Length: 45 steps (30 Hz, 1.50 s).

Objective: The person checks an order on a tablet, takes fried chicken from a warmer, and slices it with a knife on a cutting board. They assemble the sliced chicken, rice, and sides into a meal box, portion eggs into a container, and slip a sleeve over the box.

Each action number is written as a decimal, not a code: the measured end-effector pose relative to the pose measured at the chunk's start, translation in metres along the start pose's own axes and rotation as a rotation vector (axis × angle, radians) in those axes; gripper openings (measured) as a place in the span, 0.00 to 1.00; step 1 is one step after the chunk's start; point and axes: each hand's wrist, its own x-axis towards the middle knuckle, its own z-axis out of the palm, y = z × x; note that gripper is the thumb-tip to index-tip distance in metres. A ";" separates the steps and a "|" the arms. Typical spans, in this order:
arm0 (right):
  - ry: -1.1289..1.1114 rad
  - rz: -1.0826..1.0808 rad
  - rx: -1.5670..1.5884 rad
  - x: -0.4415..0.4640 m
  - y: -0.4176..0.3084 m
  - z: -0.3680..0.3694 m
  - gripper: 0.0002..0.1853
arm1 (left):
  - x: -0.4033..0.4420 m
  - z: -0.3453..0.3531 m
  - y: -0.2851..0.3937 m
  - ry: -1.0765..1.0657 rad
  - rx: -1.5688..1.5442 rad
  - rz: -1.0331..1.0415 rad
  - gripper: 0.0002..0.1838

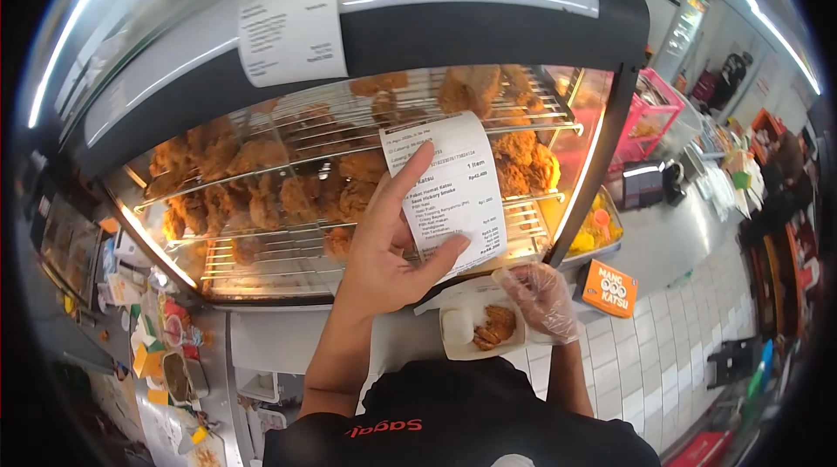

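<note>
My bare left hand holds up a printed paper receipt, pinched between thumb and fingers, in front of the glass warmer. Below it, a white paper food box sits low before my chest, with a white mound of rice and sliced fried chicken inside. Around the right edge of that box my right hand, in a clear plastic glove, is closed. Some of its fingers are hidden behind the box wall.
A lit warmer with fried chicken on wire racks stands ahead. Another receipt hangs on its top. At the right are an orange box and a tray of yellow items. Sauces and packaging crowd the left counter.
</note>
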 end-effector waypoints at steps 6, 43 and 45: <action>0.223 0.186 0.046 -0.018 0.025 -0.032 0.12 | -0.013 0.008 -0.025 -0.027 -0.046 -0.042 0.44; -0.019 -0.632 -0.498 0.301 0.080 -0.253 0.14 | 0.020 0.240 -0.052 0.503 0.504 -0.063 0.48; 0.175 -0.776 -0.634 0.297 0.089 -0.241 0.17 | 0.015 0.237 -0.049 0.503 0.485 -0.062 0.48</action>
